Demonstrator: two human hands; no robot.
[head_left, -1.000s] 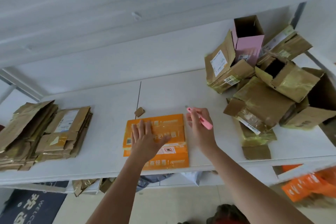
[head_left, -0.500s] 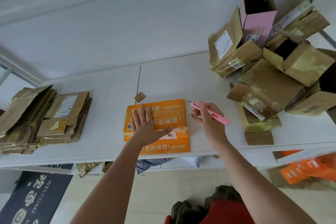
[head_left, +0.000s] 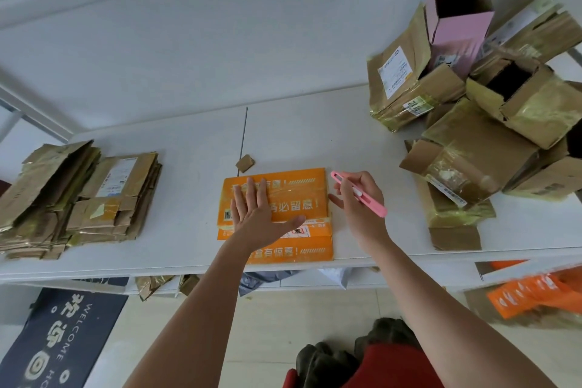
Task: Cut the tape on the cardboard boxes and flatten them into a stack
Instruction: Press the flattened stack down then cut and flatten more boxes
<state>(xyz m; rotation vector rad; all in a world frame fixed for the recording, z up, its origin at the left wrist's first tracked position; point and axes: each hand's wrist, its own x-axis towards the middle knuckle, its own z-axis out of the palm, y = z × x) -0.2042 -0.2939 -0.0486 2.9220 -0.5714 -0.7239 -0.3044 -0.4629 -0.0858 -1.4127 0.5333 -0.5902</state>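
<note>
A flattened orange box (head_left: 296,198) lies near the front edge of the white table (head_left: 315,135). My left hand (head_left: 258,214) presses flat on it with straight, spread fingers. Just right of the box, my right hand (head_left: 359,205) grips a pink utility knife (head_left: 362,195), its tip pointing up and left near the box's far right corner. A stack of flattened brown boxes (head_left: 75,198) sits at the table's left end. A heap of unflattened taped boxes (head_left: 491,123), one of them pink (head_left: 456,31), fills the right end.
A small cardboard scrap (head_left: 245,163) lies just behind the orange box. A white wall runs behind the table. Under the table are cardboard bits and orange packaging (head_left: 529,293). A dark welcome mat (head_left: 56,337) lies on the floor at left.
My right hand with the knife has shifted slightly, now beside the box's right edge. My left hand stays pressed on the orange box. The camera has tilted and moved closer.
</note>
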